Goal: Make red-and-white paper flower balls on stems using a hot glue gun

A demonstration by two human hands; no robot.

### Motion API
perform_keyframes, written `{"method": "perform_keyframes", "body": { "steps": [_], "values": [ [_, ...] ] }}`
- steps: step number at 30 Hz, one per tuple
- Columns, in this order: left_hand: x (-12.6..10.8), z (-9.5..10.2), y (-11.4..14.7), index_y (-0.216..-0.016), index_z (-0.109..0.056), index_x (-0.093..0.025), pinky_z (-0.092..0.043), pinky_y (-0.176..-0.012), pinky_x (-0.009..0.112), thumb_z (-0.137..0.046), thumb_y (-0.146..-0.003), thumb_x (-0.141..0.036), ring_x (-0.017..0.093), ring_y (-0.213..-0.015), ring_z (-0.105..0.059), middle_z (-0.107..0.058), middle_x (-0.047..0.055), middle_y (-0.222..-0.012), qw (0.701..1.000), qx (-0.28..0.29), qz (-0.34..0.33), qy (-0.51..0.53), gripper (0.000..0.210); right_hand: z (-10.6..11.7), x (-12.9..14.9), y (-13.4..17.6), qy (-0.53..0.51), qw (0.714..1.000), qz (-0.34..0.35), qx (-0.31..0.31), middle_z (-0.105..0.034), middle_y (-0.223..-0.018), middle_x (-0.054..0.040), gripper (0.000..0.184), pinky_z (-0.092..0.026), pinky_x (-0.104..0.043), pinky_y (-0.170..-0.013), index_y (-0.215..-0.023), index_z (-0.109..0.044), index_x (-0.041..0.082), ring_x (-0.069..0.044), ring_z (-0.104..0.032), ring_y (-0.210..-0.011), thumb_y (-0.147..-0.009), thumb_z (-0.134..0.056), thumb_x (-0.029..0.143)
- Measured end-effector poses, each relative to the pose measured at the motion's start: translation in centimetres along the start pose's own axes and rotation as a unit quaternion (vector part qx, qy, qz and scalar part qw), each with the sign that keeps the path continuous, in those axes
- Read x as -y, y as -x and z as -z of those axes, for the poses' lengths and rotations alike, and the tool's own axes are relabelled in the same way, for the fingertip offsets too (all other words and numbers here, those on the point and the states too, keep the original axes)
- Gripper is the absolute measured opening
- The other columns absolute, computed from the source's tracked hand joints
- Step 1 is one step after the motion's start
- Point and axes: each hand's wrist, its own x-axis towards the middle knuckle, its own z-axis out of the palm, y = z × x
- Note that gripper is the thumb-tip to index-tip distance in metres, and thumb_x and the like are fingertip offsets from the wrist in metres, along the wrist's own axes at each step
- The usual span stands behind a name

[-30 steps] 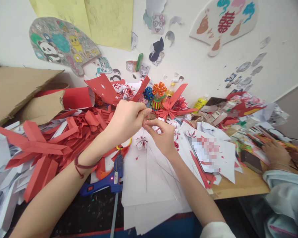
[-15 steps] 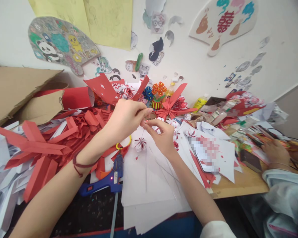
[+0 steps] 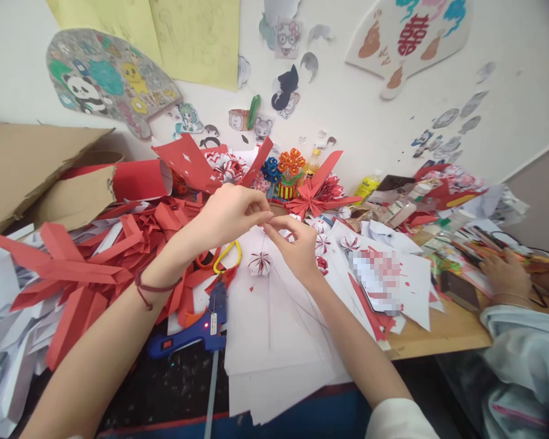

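My left hand (image 3: 235,210) and my right hand (image 3: 295,241) meet in front of me, raised over the white sheets. Both are closed, thumbs and fingertips pinched together at one spot. What they hold is thin and mostly hidden by the fingers; I cannot make it out. Just below them is a small red-and-white striped paper flower (image 3: 259,264), close to the stack of white paper (image 3: 274,341). More such flowers, like the one to the right (image 3: 349,242), lie past my right hand. Thin wire-like lines cross the sheets under my right forearm.
Folded red paper strips (image 3: 119,256) and white ones (image 3: 9,341) pile up at left. A blue glue gun (image 3: 192,335), its light on, lies near yellow-handled scissors (image 3: 229,257). A phone (image 3: 375,286) is at right, beyond it a co-worker's hand (image 3: 505,277).
My left fingertips have come down slightly and closed in against my right fingertips. The whole view has shifted a little. The glue gun and paper piles stay put.
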Motion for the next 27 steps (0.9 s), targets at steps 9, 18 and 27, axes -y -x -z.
{"method": "perform_keyframes", "body": {
  "steps": [9,18,27],
  "values": [
    [-0.8,1.8,0.2,-0.080,-0.071,-0.019,-0.043,-0.063,0.026,-0.062,-0.088,-0.027,0.016,-0.066,-0.065,-0.074,0.002,-0.070,0.995,-0.057,0.008,-0.079,0.014,0.5,-2.1,-0.1,-0.057,0.957,-0.093,0.268,-0.064,-0.138,-0.0114,0.074,-0.053,-0.042,-0.101,-0.139,-0.054,0.028,-0.022,-0.066,-0.117,-0.074,-0.085,0.044],
    [-1.5,2.5,1.1,-0.083,-0.069,-0.021,-0.039,-0.064,0.028,-0.062,-0.090,-0.025,0.017,-0.064,-0.063,-0.071,0.000,-0.066,0.989,-0.082,-0.002,-0.122,0.012,-2.0,-2.7,1.6,-0.058,0.954,-0.113,0.272,-0.059,-0.143,-0.0097,0.078,-0.046,-0.042,-0.111,-0.142,-0.049,0.027,-0.024,-0.056,-0.134,-0.075,-0.085,0.043],
    [-3.2,3.5,2.0,-0.081,-0.067,-0.022,-0.032,-0.059,0.027,-0.059,-0.093,-0.026,0.012,-0.054,-0.053,-0.064,-0.002,-0.061,0.985,-0.075,-0.093,-0.122,0.014,-2.6,-1.6,1.9,0.025,0.994,0.002,0.105,-0.070,-0.118,-0.0056,0.041,-0.051,-0.037,-0.098,-0.116,-0.064,0.025,-0.023,-0.065,-0.111,-0.080,-0.081,0.036]
  ]
}}
